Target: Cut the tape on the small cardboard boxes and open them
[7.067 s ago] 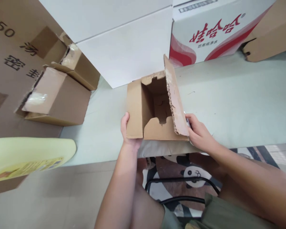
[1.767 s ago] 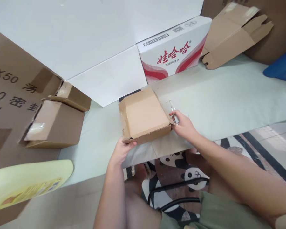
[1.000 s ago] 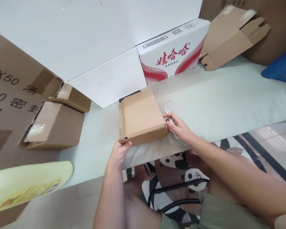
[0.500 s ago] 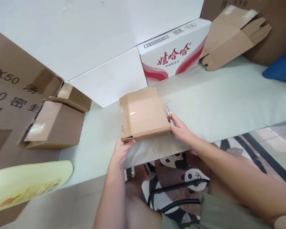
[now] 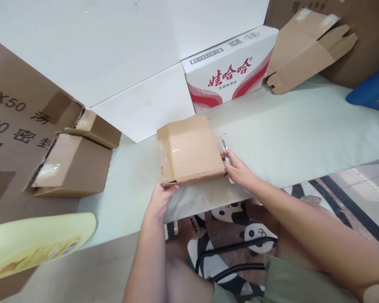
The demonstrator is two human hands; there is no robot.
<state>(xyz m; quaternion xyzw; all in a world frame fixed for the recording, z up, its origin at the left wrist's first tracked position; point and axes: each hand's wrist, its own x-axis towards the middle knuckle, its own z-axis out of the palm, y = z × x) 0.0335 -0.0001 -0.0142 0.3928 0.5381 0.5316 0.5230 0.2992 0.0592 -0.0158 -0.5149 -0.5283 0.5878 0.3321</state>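
A small brown cardboard box (image 5: pixel 189 149) lies closed near the front edge of the pale green table (image 5: pixel 297 130), with a strip of clear tape across its top. My left hand (image 5: pixel 162 198) grips its near left corner, thumb over the edge. My right hand (image 5: pixel 238 170) presses against the box's right side and holds a thin silvery tool (image 5: pixel 225 152), whose kind I cannot make out, pointing away from me.
A white and red printed carton (image 5: pixel 230 69) stands behind the box, beside large white boxes (image 5: pixel 139 63). Open brown boxes (image 5: pixel 72 164) sit at the left, a flattened one (image 5: pixel 309 46) at the back right. A blue thing (image 5: pixel 372 90) lies far right, a yellow item (image 5: pixel 34 242) lower left.
The box was open and upright seven seconds ago; now it lies closed and flat. In the last second it has turned slightly, showing its taped top. Both hands stay on it.
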